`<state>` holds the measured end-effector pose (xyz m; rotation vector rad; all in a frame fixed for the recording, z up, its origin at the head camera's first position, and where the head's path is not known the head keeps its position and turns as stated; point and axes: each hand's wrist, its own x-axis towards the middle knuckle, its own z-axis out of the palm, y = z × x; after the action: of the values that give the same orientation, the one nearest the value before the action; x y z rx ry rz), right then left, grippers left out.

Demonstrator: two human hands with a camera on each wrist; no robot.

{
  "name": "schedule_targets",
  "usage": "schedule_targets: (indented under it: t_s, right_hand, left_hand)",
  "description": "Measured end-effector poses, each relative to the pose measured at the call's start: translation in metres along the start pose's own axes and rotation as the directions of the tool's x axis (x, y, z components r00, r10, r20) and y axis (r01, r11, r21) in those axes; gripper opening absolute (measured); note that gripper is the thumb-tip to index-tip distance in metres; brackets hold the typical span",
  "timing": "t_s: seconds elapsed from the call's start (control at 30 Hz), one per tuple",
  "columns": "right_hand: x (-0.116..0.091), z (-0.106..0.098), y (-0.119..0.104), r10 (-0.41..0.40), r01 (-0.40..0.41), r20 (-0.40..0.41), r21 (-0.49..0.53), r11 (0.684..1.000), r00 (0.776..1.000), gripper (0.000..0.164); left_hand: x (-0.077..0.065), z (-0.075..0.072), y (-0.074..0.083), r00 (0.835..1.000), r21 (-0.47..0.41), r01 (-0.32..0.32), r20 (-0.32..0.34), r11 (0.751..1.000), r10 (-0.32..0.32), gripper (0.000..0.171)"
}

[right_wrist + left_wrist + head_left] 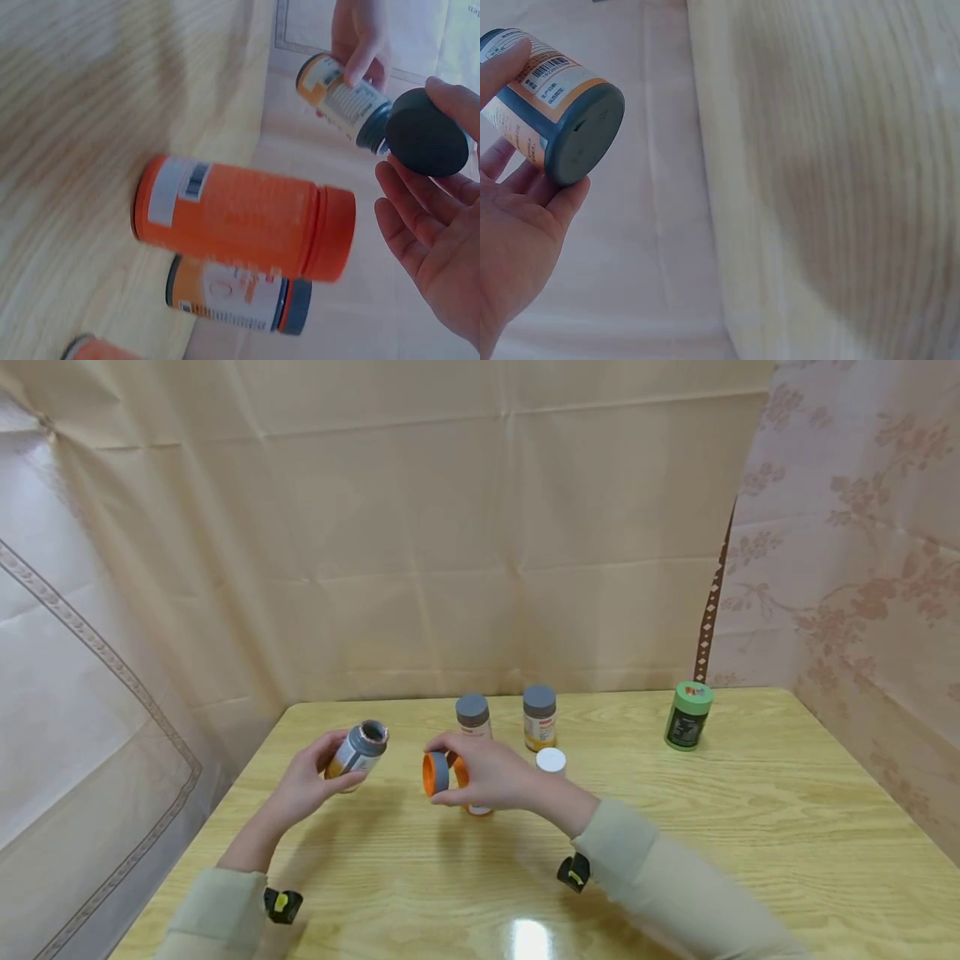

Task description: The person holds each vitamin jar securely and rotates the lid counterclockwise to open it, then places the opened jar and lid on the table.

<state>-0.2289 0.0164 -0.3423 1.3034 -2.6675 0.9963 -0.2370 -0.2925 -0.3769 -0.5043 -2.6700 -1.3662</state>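
My left hand grips an uncapped supplement bottle, its dark mouth tilted up to the right. Fingers and thumb lie around the label; in the left wrist view the bottle's grey base faces the camera. My right hand pinches a round bottle cap, grey outside and orange inside, between thumb and fingers. From the right wrist, the cap appears beside the bottle's neck; whether they touch cannot be told there, but the head view shows them apart. An orange bottle stands by the right hand, which partly hides it in the head view.
Two grey-capped bottles stand farther back, one behind the right hand and another to its right. A white-capped container is partly hidden by the right arm. A green-lidded jar stands at the table's back right. Curtains hang behind.
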Motion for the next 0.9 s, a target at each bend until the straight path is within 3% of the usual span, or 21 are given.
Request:
schedule_targets:
  t_s: [0.37, 0.6, 0.9]
  right_hand:
    - [0.013, 0.033, -0.004, 0.019, -0.026, 0.052, 0.141, 0.990, 0.998, 0.054]
    - [0.025, 0.057, -0.001, 0.041, -0.053, 0.059, 0.204, 0.977, 0.997, 0.055]
    - [0.037, 0.086, 0.003, 0.106, -0.132, 0.096, 0.341, 0.931, 0.990, 0.051]
  left_hand:
    - [0.001, 0.001, -0.021, 0.998, -0.040, 0.062, -0.022, 0.997, -0.063, 0.060]
    - [0.005, 0.006, -0.030, 0.992, -0.132, 0.124, -0.005, 0.983, -0.126, 0.061]
    - [0.008, 0.012, -0.038, 0.983, -0.217, 0.180, 0.010, 0.959, -0.182, 0.064]
